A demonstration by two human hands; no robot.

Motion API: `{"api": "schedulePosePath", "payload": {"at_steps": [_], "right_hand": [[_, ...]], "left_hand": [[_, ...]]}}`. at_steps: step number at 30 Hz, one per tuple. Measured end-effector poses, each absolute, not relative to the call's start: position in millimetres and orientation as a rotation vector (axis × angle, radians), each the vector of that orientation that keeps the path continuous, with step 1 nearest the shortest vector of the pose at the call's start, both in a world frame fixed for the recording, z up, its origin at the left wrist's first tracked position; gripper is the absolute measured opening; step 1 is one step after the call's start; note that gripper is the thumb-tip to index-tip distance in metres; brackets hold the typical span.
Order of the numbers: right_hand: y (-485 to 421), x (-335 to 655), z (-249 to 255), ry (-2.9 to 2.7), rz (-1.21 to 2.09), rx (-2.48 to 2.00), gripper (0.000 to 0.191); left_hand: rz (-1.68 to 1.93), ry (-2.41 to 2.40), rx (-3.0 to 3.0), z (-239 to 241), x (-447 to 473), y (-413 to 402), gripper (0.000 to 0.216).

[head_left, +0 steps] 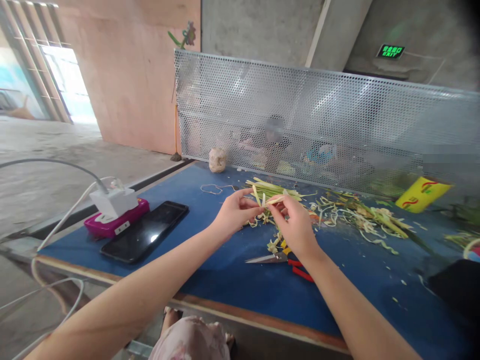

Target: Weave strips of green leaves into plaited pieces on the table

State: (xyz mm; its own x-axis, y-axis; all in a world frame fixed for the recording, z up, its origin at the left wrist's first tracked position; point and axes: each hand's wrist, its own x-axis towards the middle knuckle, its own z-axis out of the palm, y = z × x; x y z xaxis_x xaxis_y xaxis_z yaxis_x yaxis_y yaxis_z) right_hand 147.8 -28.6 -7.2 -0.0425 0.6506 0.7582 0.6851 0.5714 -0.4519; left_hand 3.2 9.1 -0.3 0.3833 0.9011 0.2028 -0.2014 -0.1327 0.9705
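Note:
Above the blue table, both hands meet on a pale yellow-green plant strip (263, 201) with pointed ends. My left hand (237, 211) pinches it from the left, its fingertips close to those of my right hand (294, 220), which grips the strip from the other side. Just behind the hands lies a bundle of long green stems (275, 187). Below my right hand rest scissors (272, 258) with red handles, blades pointing left, partly covered by the wrist. Curled peelings (275, 243) lie beside them.
More plant scraps (367, 220) and a yellow roll (423, 194) lie to the right. A black phone (146, 232) and a magenta power strip (112, 221) with cables occupy the left. A pale round lump (217, 160) stands before the perforated metal screen (318, 110); a person is behind it.

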Motion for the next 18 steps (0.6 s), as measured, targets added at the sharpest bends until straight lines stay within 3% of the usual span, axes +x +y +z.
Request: {"api": "schedulePosePath", "payload": {"at_steps": [3,8,18], "right_hand": [[-32.5,150.3,-2.3,-1.884,-0.212,-1.011,0.017],[-35.1,150.3,-1.2,-2.073,-0.196,-0.969,0.025],[-31.3,151.8,-4.5,-1.934,-0.156,-1.077,0.015]], "left_hand": [[1.092,0.706,1.338,-0.1,2.2,10.0,0.057],[1.1,0.706,1.356,-2.0,1.9,9.3,0.056],[1.067,0.666,1.555,-3.2,5.6,2.3,0.066]]}}
